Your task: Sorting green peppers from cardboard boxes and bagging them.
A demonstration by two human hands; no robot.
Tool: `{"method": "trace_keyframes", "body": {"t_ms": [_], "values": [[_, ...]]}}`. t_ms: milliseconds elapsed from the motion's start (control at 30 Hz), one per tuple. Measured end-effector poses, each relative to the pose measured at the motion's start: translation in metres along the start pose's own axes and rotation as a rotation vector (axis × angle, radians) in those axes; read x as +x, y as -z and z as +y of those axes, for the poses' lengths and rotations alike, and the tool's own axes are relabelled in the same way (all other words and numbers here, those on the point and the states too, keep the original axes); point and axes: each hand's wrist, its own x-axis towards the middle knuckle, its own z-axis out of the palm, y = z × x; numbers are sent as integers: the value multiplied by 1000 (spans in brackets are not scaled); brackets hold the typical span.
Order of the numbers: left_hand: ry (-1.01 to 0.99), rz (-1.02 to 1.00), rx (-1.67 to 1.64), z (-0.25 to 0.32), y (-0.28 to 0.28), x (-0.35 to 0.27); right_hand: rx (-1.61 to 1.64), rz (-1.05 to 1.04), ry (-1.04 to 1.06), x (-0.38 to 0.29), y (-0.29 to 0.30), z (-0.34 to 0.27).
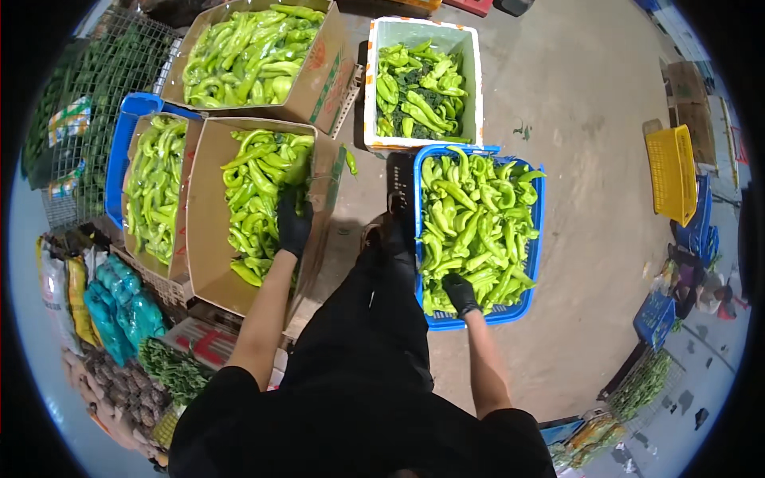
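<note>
My left hand (294, 222), in a black glove, reaches into an open cardboard box (209, 239) and touches the green peppers (260, 179) along its right side. Its fingers are partly hidden, so a grip cannot be told. My right hand (460, 295), also black-gloved, is at the near end of a blue plastic basket (536, 239) heaped with green peppers (472, 221). The fingertips there sink among the peppers, and whether they hold one is unclear. Beyond the basket stands a white foam box (425, 142) with more peppers and dark leafy bits.
Two cardboard boxes of peppers under clear plastic stand at the far left (257, 60) and left (154, 185). A loose pepper (351, 162) lies beside my box. A wire cage (113, 60) of dark green vegetables is further left. A yellow crate (672, 173) stands at right.
</note>
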Motion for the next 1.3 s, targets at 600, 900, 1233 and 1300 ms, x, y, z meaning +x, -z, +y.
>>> {"method": "trace_keyframes", "body": {"t_ms": [600, 900, 1233, 1300], "values": [[277, 34, 173, -17, -51, -7, -213, -55, -205, 149, 41, 104], [251, 69, 46, -21, -41, -7, -200, -107, -57, 280, -87, 48], [505, -245, 212, -25, -25, -29, -167, -58, 142, 550, -398, 43], [882, 375, 271, -60, -30, -88, 12, 81, 98, 553, -448, 9]]}}
